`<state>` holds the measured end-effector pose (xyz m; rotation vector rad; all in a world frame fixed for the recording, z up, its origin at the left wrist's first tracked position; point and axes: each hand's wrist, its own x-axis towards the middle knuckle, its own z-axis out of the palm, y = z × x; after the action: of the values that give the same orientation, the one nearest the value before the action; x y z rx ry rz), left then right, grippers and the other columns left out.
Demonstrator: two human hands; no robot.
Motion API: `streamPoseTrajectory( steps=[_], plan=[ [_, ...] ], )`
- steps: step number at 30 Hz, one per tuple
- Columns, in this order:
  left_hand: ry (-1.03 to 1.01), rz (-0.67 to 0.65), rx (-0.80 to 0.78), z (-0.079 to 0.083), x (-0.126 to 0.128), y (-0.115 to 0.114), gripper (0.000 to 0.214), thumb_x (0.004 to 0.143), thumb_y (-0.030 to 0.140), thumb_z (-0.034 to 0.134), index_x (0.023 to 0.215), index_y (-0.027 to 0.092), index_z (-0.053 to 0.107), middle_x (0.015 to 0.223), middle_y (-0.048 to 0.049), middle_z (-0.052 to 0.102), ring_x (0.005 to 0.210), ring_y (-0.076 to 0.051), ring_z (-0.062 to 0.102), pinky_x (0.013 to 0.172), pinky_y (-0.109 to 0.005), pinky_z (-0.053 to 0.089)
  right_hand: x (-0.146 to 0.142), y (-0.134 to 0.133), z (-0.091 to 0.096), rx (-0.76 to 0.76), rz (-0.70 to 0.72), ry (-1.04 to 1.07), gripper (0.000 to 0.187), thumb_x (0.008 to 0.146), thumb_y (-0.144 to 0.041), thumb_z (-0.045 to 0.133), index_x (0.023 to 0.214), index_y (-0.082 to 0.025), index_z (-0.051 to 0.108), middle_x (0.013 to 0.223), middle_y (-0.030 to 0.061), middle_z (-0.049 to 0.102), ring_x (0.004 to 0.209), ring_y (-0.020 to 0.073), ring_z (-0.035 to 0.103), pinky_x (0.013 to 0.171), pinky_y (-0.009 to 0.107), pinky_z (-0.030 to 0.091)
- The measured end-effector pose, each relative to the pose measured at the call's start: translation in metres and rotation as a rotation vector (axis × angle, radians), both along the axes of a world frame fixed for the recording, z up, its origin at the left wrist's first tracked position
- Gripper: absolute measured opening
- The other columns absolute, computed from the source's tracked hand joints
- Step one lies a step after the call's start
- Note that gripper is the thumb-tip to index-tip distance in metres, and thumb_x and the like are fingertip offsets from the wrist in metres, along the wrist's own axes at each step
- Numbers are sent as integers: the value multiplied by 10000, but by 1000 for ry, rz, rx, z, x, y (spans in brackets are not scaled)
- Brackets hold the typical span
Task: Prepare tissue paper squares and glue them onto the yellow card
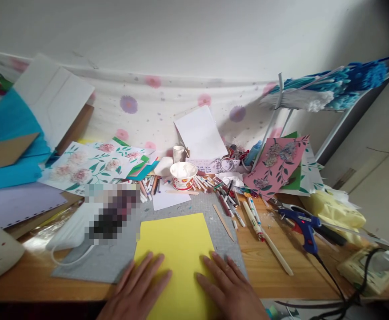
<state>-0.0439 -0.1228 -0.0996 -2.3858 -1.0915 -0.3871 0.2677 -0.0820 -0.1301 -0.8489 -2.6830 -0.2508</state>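
Note:
A plain yellow sheet of paper (176, 249) lies flat on a grey mat (117, 260) at the table's front. On its left side rests my left hand (137, 286), fingers stretched out and apart. My right hand (229, 284) lies on the right side of the sheet, also with spread fingers. Neither hand grips anything. Just beyond the sheet are a small white card (170, 200) and a paper tub of white paste-like stuff (183, 175). A wooden stick (223, 222) lies to the right of the sheet.
Several markers (226, 204) surround the tub. To the right lie a blue glue gun (302, 222) with a cord and a pale rod (277, 253). Flower-decorated sheets stand left (81, 169) and right (277, 164). A face mask (69, 226) sits at left. Pipe cleaners (330, 86) fill a raised rack.

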Motion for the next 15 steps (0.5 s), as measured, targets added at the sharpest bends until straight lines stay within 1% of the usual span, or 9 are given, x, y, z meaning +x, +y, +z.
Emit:
streamPoseTrajectory(
  steps=[3, 5, 6, 7, 8, 9, 11, 13, 15],
  plan=[
    [14, -1, 26, -3, -8, -5, 632, 839, 409, 673, 1438, 310, 498, 1440, -13, 591, 1298, -253, 538, 1082, -322, 387, -4, -8, 5, -57, 55, 79, 499, 910, -318, 653, 1398, -302, 549, 1398, 116, 595, 1220, 407, 620, 910, 541, 585],
    [27, -19, 44, -9, -17, -10, 597, 832, 356, 664, 1411, 301, 532, 1422, 15, 608, 1286, -239, 545, 1077, -298, 380, -6, -7, 18, -192, 28, 118, 548, 859, -371, 702, 1383, -275, 574, 1378, 116, 627, 1228, 390, 621, 969, 535, 557],
    [33, -28, 51, -12, -22, -13, 586, 830, 342, 657, 1403, 300, 542, 1418, 29, 611, 1283, -234, 545, 1070, -290, 383, -7, -2, 27, -273, -30, 137, 573, 840, -374, 713, 1381, -237, 582, 1377, 132, 631, 1237, 377, 618, 1013, 529, 529],
    [39, -31, 53, -13, -26, -15, 582, 831, 344, 650, 1402, 301, 543, 1421, 41, 607, 1286, -230, 540, 1066, -287, 385, -7, 6, 36, -334, -165, 155, 534, 861, -291, 682, 1380, -215, 584, 1412, 139, 604, 1274, 350, 593, 1065, 507, 492],
    [44, -26, 46, -13, -29, -18, 586, 834, 358, 647, 1407, 302, 537, 1429, 48, 599, 1296, -229, 531, 1063, -288, 387, -8, 16, 45, -340, -225, 162, 476, 913, -201, 596, 1388, -182, 574, 1446, 165, 566, 1310, 341, 560, 1084, 511, 469],
    [45, -19, 34, -12, -31, -21, 591, 837, 380, 648, 1411, 301, 532, 1435, 50, 593, 1303, -227, 524, 1059, -289, 391, -10, 29, 52, -340, -250, 166, 442, 939, -161, 546, 1379, -141, 578, 1466, 198, 536, 1335, 351, 531, 1100, 530, 443],
    [34, -6, 7, -7, -33, -25, 595, 841, 425, 660, 1406, 289, 534, 1427, 39, 601, 1301, -221, 527, 1048, -288, 404, -12, 57, 61, -351, -281, 155, 413, 939, -131, 564, 1350, -97, 587, 1475, 243, 504, 1366, 368, 486, 1113, 542, 416],
    [-10, 5, -30, -3, -35, -30, 567, 843, 457, 671, 1372, 285, 562, 1408, 20, 617, 1278, -222, 548, 1027, -292, 429, -14, 78, 62, -370, -270, 133, 363, 946, -172, 615, 1308, -149, 601, 1447, 179, 543, 1329, 336, 522, 1087, 564, 428],
    [-129, 60, -63, -8, -44, -38, 484, 852, 454, 670, 1304, 291, 610, 1394, -9, 620, 1242, -243, 574, 1007, -320, 456, -14, 83, 60, -385, -233, 115, 316, 957, -240, 633, 1266, -179, 613, 1397, 118, 580, 1257, 297, 576, 1042, 559, 466]
  ],
)
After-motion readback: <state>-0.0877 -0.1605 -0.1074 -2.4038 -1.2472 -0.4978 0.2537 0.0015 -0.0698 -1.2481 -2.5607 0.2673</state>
